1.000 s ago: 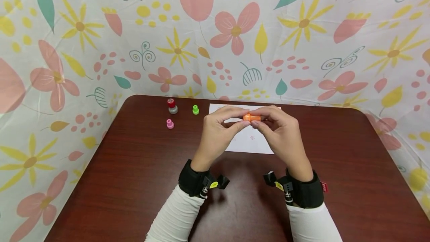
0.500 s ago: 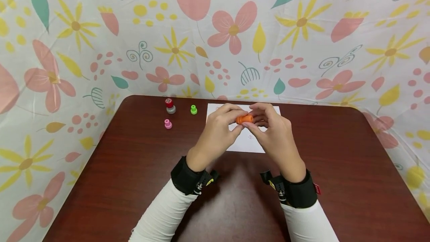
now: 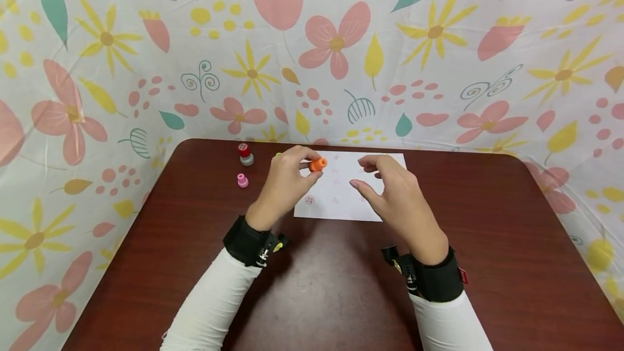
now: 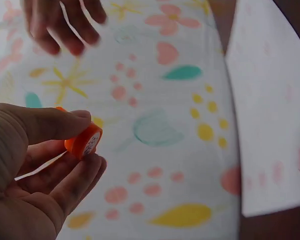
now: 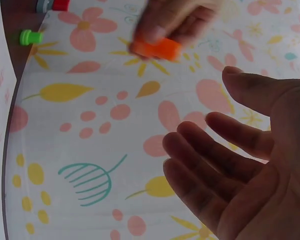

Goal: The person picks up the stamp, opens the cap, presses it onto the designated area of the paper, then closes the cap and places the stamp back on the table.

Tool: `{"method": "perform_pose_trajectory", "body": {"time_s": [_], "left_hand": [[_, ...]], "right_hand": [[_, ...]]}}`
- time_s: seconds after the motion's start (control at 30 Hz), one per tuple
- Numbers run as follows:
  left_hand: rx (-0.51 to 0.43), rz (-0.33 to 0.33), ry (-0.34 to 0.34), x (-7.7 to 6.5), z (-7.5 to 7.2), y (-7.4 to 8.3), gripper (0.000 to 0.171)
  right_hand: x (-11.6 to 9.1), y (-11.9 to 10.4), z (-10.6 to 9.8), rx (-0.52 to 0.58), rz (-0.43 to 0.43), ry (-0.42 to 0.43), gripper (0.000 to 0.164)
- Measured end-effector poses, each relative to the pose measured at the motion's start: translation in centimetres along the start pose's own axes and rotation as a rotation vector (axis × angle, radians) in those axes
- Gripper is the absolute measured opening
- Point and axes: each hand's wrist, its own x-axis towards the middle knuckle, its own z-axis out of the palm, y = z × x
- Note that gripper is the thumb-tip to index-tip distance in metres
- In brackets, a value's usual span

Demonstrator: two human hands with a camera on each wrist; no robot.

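My left hand [image 3: 285, 186] pinches a small orange stamp [image 3: 318, 164] between thumb and fingers, above the left part of a white paper sheet [image 3: 341, 211]. In the left wrist view a round, light printed face shows at one end of the stamp [image 4: 90, 142]. Faint red prints dot the sheet, with a larger round red print [image 3: 309, 199] near its lower left. My right hand [image 3: 400, 199] hovers over the sheet's right side, holding nothing, its thumb and fingers spread apart. The right wrist view shows its fingers [image 5: 205, 165] loosely bent, away from the stamp.
On the table [image 3: 170, 242], left of the sheet, stand a pink stamp [image 3: 242, 180] and a red-and-grey piece [image 3: 245, 154]. A green stamp [image 5: 31, 37] is mostly hidden behind my left hand in the head view. A flower-patterned cloth [image 3: 336, 96] rises behind the table.
Both hands held the orange stamp between them. My right hand has let go, and my left hand has carried the stamp leftward, uncovering more of the sheet.
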Motion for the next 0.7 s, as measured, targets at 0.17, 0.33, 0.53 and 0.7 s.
{"method": "perform_pose_trajectory", "body": {"time_s": [0.17, 0.33, 0.53, 0.7], "left_hand": [[0.056, -0.107, -0.026, -0.4, -0.2, -3.3, 0.02], [0.045, -0.193, -0.056, -0.9, -0.3, -6.4, 0.019], [0.112, -0.254, -0.096, -1.5, -0.2, -9.4, 0.024], [0.162, -0.294, -0.145, -1.7, 0.1, -11.1, 0.03]], "right_hand": [[-0.2, -0.1, 0.0, -0.01, 0.014, -0.032, 0.04], [-0.2, -0.1, -0.1, -0.023, 0.011, -0.042, 0.039], [-0.2, 0.0, -0.1, -0.038, 0.029, -0.065, 0.038], [-0.3, 0.1, -0.1, -0.034, 0.044, -0.084, 0.038]]}}
